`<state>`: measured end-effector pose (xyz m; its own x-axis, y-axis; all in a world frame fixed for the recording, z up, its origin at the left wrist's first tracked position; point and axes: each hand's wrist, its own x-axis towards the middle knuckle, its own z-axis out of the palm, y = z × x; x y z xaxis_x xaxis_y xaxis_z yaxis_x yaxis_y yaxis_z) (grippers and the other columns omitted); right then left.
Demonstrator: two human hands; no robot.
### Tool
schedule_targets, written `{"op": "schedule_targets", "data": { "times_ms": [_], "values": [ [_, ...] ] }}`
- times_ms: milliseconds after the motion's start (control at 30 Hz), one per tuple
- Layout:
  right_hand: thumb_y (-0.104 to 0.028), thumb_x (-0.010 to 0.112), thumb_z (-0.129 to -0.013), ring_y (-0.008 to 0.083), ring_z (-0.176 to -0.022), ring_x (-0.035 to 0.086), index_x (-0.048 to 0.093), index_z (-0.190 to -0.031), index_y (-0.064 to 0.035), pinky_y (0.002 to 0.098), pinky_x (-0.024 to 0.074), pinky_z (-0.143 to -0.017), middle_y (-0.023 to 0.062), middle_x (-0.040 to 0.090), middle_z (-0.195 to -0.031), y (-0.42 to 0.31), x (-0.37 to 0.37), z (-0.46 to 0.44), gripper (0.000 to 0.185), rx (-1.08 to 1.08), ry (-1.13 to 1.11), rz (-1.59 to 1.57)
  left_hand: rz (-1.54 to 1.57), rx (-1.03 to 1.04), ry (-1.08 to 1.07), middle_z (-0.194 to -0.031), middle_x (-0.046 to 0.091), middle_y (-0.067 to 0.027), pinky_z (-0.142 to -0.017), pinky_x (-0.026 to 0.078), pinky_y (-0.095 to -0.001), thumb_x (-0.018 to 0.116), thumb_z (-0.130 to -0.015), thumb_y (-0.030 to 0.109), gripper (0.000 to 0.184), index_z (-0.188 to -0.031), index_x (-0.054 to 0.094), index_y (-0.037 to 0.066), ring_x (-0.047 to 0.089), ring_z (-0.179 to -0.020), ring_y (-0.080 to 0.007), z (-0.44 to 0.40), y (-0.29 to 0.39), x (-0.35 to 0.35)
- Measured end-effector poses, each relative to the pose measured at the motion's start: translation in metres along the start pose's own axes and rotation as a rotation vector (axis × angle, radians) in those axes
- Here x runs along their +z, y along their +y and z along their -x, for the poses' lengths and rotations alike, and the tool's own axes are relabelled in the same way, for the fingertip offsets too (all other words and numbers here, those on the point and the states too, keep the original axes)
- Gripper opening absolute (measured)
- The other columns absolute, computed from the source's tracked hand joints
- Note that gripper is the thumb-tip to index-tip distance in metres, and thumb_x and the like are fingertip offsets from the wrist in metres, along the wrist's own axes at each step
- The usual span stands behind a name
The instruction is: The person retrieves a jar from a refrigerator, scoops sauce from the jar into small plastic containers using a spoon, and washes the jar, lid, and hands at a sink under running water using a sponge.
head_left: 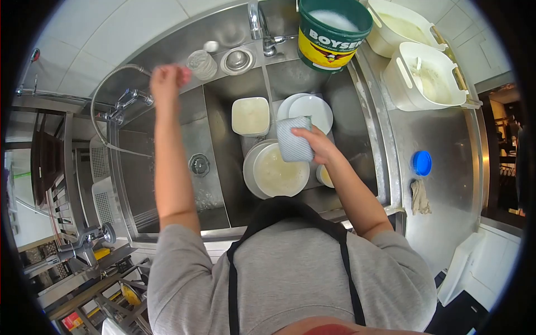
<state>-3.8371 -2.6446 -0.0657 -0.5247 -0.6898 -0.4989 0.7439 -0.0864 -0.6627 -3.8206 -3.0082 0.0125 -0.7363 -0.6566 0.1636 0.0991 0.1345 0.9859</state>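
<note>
My right hand [319, 144] grips a pale grey-white striped sponge [294, 139] above the sink basin. Beneath it sit a white round tub [279, 177] of cloudy liquid and white plates [317, 110]. To their left stands a square white container [249, 116], also with cloudy liquid. My left hand [166, 82] is raised over the far left of the sink. Its fingers look curled but are smeared by motion, so I cannot tell whether it holds anything. Just right of it, a clear ribbed cup [202, 65] rests on the back ledge.
A faucet [257, 25] stands behind the basin, beside a green paint bucket [334, 33] with suds. White tubs [427, 78] line the right counter, with a blue lid [421, 163] and a rag [420, 196]. A sprayer hose [100, 100] loops at the left.
</note>
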Motion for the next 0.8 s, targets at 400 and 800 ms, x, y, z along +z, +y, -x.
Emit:
{"op": "schedule_targets", "data": {
  "times_ms": [400, 800],
  "values": [
    [-0.011, 0.064, -0.073, 0.0271, -0.091, 0.058, 0.038, -0.117, 0.0059, 0.0429, 0.0516, -0.074, 0.0171, 0.054, -0.103, 0.083, -0.048, -0.084, 0.054, -0.102, 0.413, -0.096, 0.434, -1.065, -0.436, -0.091, 0.059, -0.0082, -0.071, 0.053, -0.0296, 0.048, -0.086, 0.0, 0.021, -0.106, 0.048, 0.007, 0.062, -0.078, -0.0176, 0.173, -0.14, 0.109],
    [-0.013, 0.065, -0.072, 0.0319, -0.102, 0.054, 0.03, -0.126, 0.0029, 0.0483, 0.0506, -0.077, 0.0196, 0.048, -0.114, 0.11, -0.103, -0.066, 0.066, -0.04, 0.484, -0.12, 0.103, -1.184, -0.41, -0.057, 0.032, 0.0046, -0.038, 0.021, -0.0235, 0.039, -0.09, 0.013, 0.006, -0.092, 0.044, 0.012, 0.025, -0.043, -0.0065, 0.161, -0.155, 0.136]
  ]
}}
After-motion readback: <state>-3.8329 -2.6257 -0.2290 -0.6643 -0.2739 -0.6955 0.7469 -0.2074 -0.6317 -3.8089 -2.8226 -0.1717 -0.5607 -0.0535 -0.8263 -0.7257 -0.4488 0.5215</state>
